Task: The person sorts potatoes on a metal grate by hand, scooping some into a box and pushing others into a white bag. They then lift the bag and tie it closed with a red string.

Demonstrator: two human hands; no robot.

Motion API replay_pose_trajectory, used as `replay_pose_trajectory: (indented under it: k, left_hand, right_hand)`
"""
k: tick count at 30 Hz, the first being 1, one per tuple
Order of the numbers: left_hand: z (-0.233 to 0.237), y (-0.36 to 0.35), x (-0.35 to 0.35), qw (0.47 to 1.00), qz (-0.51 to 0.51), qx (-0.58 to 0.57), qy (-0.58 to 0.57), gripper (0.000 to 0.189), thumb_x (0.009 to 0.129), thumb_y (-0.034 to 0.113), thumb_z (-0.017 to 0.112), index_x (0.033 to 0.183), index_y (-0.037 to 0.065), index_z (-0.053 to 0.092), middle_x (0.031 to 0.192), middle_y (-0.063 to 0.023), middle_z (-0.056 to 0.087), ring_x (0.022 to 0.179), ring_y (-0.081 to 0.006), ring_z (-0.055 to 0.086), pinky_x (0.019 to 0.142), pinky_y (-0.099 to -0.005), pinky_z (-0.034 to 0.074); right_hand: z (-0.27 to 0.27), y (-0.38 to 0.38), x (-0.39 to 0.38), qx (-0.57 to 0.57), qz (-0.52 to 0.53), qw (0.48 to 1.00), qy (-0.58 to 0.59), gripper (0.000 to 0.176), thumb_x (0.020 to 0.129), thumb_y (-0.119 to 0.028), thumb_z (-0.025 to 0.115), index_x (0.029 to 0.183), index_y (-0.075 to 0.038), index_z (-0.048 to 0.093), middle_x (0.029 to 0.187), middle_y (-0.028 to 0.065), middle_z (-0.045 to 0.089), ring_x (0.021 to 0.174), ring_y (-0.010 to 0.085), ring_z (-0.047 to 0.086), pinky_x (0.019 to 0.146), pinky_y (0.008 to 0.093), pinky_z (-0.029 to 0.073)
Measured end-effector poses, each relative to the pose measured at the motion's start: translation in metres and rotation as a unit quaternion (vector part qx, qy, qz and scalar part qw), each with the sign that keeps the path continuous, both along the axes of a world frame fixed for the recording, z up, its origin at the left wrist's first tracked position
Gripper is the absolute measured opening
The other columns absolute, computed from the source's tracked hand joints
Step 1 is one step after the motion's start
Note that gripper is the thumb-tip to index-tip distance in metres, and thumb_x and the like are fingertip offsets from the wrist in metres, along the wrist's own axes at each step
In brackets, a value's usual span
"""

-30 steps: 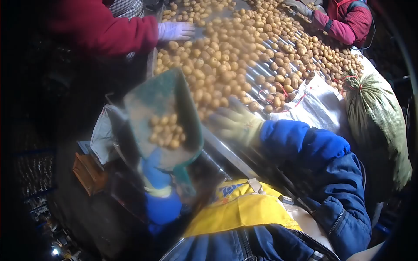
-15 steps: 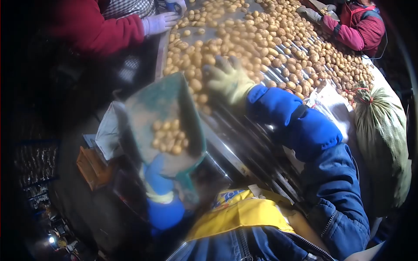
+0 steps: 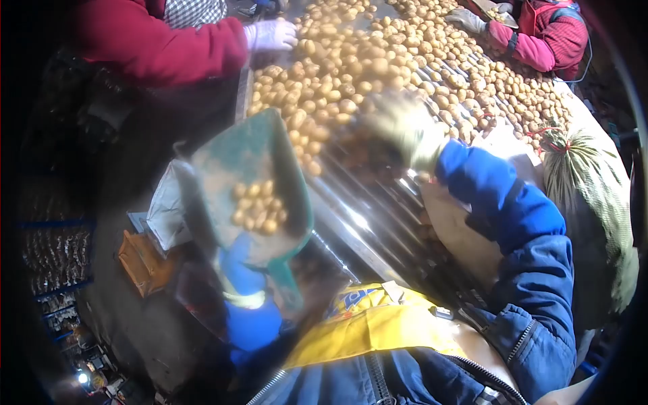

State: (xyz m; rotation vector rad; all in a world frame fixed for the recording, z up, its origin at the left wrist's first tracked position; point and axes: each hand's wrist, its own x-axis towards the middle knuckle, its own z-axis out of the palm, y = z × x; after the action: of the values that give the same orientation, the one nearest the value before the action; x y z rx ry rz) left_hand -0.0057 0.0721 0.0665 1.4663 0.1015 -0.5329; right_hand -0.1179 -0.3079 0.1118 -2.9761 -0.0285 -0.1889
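Observation:
My left hand [image 3: 244,270], in a blue glove, grips the near edge of a large green scoop [image 3: 233,152]. A small heap of potatoes [image 3: 258,209] lies inside the scoop, which is held beside the left edge of a metal sorting table. My right hand [image 3: 405,128], in a pale yellowish glove, is over the loose potatoes [image 3: 324,101] on the table. Motion smears its fingers, so their position and anything in them cannot be made out.
Metal rollers [image 3: 364,209] run under the potatoes. A tied green sack [image 3: 580,202] stands at the right. Two co-workers are at the far side: a gloved hand [image 3: 270,35] at upper left, another [image 3: 466,20] at upper right. An orange box [image 3: 143,263] sits at lower left.
My right hand has moved right, baring rollers near me. The scoop stays nearly in place with potatoes still in it. The upper-left co-worker's hand has reached further over the table.

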Motion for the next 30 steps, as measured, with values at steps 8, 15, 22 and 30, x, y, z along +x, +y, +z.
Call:
replay_pose_trajectory:
  k: [8, 15, 22, 30]
  left_hand:
    - [-0.009, 0.003, 0.005, 0.993, 0.001, 0.035, -0.111, 0.025, 0.096, 0.006, 0.062, 0.115, -0.009, 0.070, 0.106, -0.0127, 0.072, 0.095, -0.0195, 0.070, 0.078, -0.0341, 0.058]
    - [0.000, 0.007, 0.002, 0.991, 0.043, 0.045, -0.118, 0.023, 0.097, 0.007, 0.063, 0.112, -0.008, 0.071, 0.103, -0.0135, 0.073, 0.091, -0.0201, 0.070, 0.076, -0.0343, 0.058]
    - [-0.001, 0.011, 0.005, 0.996, 0.061, 0.042, -0.050, 0.034, 0.096, 0.013, 0.064, 0.125, -0.006, 0.064, 0.109, -0.0126, 0.070, 0.095, -0.0215, 0.069, 0.080, -0.0346, 0.057]
    - [-0.008, 0.000, 0.005, 0.999, 0.037, -0.019, 0.008, 0.051, 0.095, 0.012, 0.061, 0.143, -0.005, 0.055, 0.131, -0.0169, 0.065, 0.115, -0.0285, 0.068, 0.097, -0.0407, 0.057]
  right_hand:
    - [-0.093, -0.021, -0.008, -0.097, 0.160, 0.978, -0.090, 0.050, 0.078, -0.018, 0.063, 0.127, -0.027, 0.061, 0.151, 0.0087, 0.050, 0.147, 0.0380, 0.040, 0.120, 0.0675, 0.026]
    - [-0.107, -0.079, 0.055, -0.140, -0.022, 0.985, -0.098, 0.035, 0.091, -0.039, 0.071, 0.125, -0.031, 0.066, 0.146, 0.0178, 0.053, 0.138, 0.0431, 0.047, 0.114, 0.0693, 0.030]
    - [-0.065, -0.001, 0.055, 0.006, -0.084, 0.986, -0.145, 0.047, 0.088, -0.050, 0.075, 0.125, -0.022, 0.066, 0.144, 0.0211, 0.050, 0.137, 0.0479, 0.043, 0.114, 0.0686, 0.029]
    - [-0.114, 0.051, 0.078, 0.021, 0.156, 0.981, -0.113, 0.042, 0.088, -0.027, 0.064, 0.130, -0.029, 0.063, 0.160, 0.0160, 0.041, 0.148, 0.0421, 0.038, 0.118, 0.0744, 0.022]
